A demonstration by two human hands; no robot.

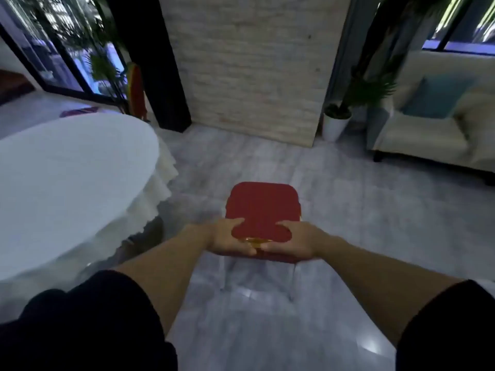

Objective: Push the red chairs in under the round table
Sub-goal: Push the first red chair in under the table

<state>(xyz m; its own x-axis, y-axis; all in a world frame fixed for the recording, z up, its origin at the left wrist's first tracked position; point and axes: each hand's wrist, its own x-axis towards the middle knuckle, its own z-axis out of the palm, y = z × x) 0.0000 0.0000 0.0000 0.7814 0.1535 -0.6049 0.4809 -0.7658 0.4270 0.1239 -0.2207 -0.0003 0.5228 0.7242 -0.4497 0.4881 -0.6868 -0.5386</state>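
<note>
Right of the round table (67, 183), left hand (227, 238) and right hand (293, 243), each grip clamped on the red chair (263, 207).

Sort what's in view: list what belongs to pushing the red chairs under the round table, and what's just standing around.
Belongs to the job:
red chair, held at its back by the left hand and right hand
round table, off to the left

Just standing around:
sofa with blue cushion
potted plant
stone pillar
</note>
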